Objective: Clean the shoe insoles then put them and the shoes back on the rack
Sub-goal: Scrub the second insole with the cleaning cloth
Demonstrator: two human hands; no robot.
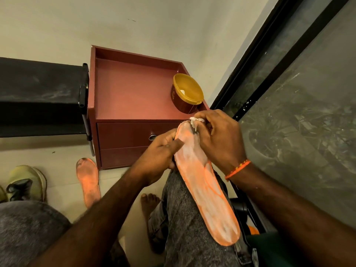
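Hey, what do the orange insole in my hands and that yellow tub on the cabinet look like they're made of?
The insole looks like soft foam: thin, matte, smeared with white cleaner. The tub looks like moulded plastic, judging by its smooth, slightly glossy yellow rim, though that is not certain.

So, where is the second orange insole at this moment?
In the head view, the second insole lies flat on the floor at lower left, between the yellow-green shoe and the red drawer cabinet.

Yellow tub (187, 93) on maroon drawer cabinet (134, 93).
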